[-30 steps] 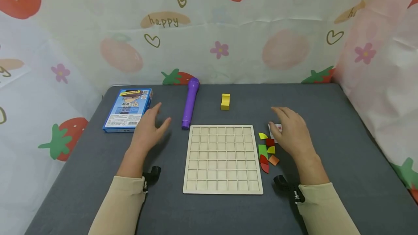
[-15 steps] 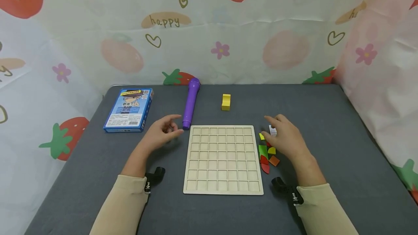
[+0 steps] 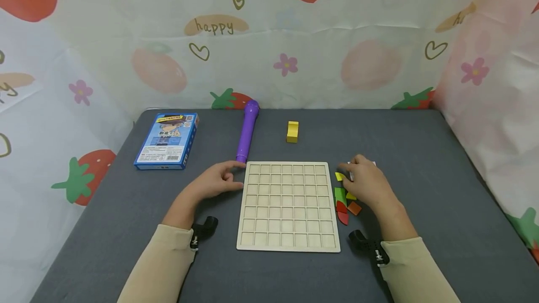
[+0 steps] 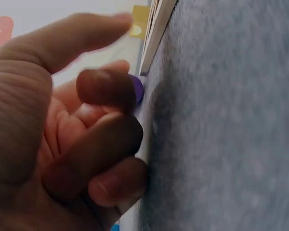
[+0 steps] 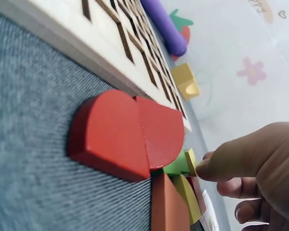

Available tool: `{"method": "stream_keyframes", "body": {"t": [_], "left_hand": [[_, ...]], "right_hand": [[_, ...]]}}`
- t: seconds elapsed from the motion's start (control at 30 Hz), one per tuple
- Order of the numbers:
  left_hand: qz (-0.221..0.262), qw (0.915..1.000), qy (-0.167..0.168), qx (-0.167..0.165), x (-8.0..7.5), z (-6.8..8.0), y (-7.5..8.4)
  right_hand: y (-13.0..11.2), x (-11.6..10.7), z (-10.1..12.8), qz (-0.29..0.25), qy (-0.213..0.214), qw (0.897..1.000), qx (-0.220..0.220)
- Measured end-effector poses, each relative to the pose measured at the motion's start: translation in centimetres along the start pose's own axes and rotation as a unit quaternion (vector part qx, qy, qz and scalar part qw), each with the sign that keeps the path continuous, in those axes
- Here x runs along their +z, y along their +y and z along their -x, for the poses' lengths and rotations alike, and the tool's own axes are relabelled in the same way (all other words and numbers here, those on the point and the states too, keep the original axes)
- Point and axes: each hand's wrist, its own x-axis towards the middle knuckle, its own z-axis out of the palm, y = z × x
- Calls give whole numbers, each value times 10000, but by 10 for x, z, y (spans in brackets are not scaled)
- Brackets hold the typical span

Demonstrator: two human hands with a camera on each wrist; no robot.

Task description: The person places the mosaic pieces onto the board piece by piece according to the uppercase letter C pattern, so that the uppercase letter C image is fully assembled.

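— So, nearest first: what are the hands doing?

— The left hand (image 3: 212, 182) rests by the grid board (image 3: 288, 206), fingers loosely curled, holding nothing. The right hand (image 3: 365, 182) lies over the coloured pieces (image 3: 344, 198) just right of the board, fingers bent, touching them; a firm grip isn't visible.

— The step?

— Picking a piece, I'd judge. Next calls for pinching one cleanly.

— Beyond?

— Purple torch (image 3: 246, 132), yellow block (image 3: 292, 131), blue box (image 3: 168, 140), well apart on the surface (image 3: 421, 144).
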Motion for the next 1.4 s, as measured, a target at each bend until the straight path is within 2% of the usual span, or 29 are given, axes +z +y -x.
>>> {"method": "stream_keyframes", "body": {"t": [0.13, 0.23, 0.43, 0.7, 1.0, 1.4], "left_hand": [[-544, 9984, 128, -72, 5, -1, 0], [-723, 9972, 154, -146, 7, -1, 1], [-728, 9971, 156, -177, 8, -2, 2], [-683, 9974, 141, -196, 7, -2, 3], [-650, 9976, 156, -186, 8, -1, 3], [-663, 9975, 151, -204, 8, -1, 4]], "right_hand": [[1, 2, 1, 54, -22, 10000, 49], [1, 2, 1, -69, -64, 9999, 131], [0, 4, 1, -136, -28, 9997, 195], [-1, 4, -1, 166, 309, 9993, 99], [-14, -9, 1, -177, 653, 9977, 99], [-43, -30, 11, -275, 1283, 9904, -441]]}}
